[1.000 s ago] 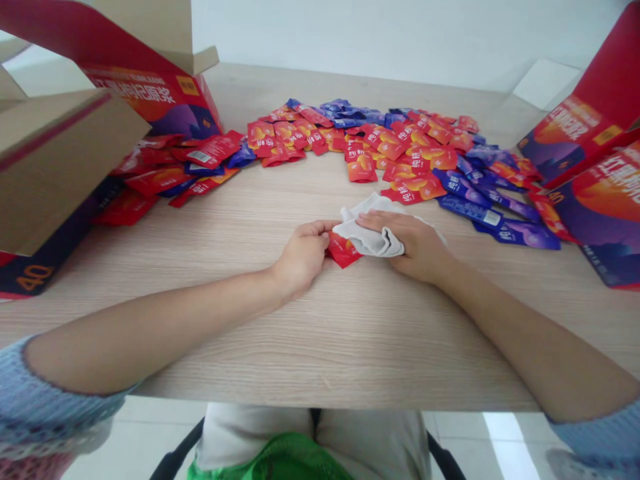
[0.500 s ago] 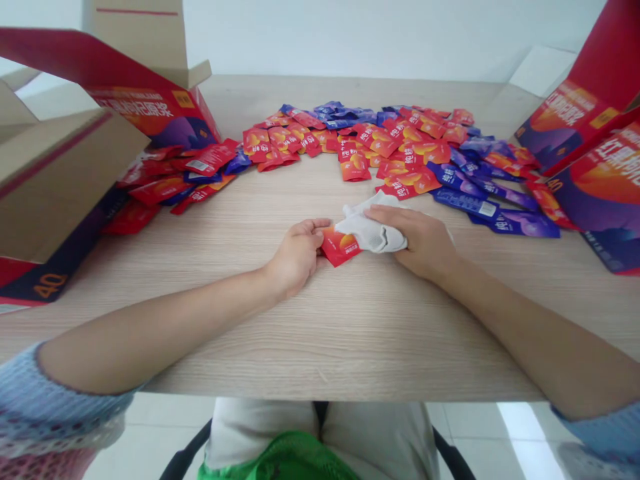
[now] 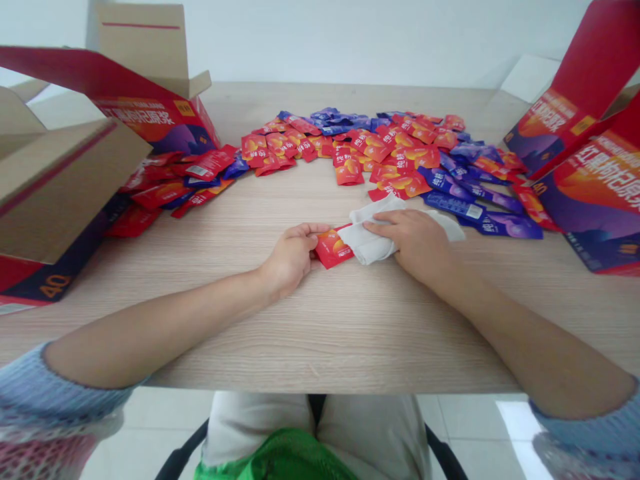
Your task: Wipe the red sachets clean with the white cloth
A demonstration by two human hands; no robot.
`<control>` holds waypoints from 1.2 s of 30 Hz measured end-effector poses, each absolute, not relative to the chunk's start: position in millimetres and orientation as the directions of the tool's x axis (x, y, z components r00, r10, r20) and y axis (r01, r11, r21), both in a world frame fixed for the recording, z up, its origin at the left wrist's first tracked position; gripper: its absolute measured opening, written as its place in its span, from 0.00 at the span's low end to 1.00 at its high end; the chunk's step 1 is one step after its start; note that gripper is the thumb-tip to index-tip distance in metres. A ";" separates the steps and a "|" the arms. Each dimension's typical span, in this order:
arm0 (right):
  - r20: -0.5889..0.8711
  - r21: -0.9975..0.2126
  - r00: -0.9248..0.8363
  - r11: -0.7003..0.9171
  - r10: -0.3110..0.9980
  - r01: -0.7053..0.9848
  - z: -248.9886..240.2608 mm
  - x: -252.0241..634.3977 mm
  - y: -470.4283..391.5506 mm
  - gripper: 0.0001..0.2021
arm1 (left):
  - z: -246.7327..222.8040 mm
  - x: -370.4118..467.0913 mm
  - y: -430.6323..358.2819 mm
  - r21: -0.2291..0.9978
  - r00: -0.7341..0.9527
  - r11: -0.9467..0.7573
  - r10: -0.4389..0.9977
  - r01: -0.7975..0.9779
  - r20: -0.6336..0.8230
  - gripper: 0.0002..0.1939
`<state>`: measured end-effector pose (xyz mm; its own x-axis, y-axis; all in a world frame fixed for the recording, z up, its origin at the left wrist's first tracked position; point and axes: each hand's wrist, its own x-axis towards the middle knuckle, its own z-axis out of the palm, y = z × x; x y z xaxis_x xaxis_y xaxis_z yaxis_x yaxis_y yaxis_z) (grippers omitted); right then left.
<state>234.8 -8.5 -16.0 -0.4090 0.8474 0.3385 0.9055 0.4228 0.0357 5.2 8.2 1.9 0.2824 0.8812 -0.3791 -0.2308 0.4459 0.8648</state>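
Note:
My left hand [image 3: 290, 259] pinches the left end of a red and orange sachet [image 3: 332, 249] just in front of me on the table. The sachet's right part is hidden under a white cloth [image 3: 371, 241]. My right hand [image 3: 417, 243] grips this cloth and presses it down over the sachet, fingers on top of the folds; a loose end of the cloth sticks out to the right behind the hand. Beyond my hands lies a curved pile of red sachets [image 3: 349, 167] and purple-blue sachets [image 3: 453, 184].
An open cardboard box [image 3: 75, 193] stands at the left, with another open red box [image 3: 165, 120] behind it. Two more red and purple boxes, one nearer [image 3: 600, 200] and one farther [image 3: 545, 130], stand at the right. More sachets [image 3: 175, 190] lie beside the left boxes. The table's front edge [image 3: 320, 390] is near my lap.
The cloth now lies more spread out, with an end showing on the right of my right hand. My left hand still holds the sachet's end. The view has shifted slightly.

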 end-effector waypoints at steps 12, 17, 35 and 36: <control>0.347 -0.088 -0.709 0.774 0.614 0.627 -9.5 187.5 -39.9 0.22 | -5.9 4.8 7.0 0.828 0.299 0.483 0.866 -0.286 -0.401 0.09; 0.276 -0.073 -0.757 0.798 0.592 0.598 -11.6 197.1 -30.8 0.23 | -2.3 2.6 9.6 0.820 0.307 0.493 0.860 -0.291 -0.408 0.09; 0.212 -0.138 -0.577 0.608 0.789 0.781 -11.1 252.7 3.4 0.27 | -1.0 1.6 9.7 0.848 0.309 0.454 0.876 -0.274 -0.370 0.16; 0.211 -0.135 -0.574 0.605 0.791 0.785 -11.5 252.0 3.1 0.27 | -0.3 0.7 11.0 0.847 0.329 0.459 0.870 -0.267 -0.368 0.16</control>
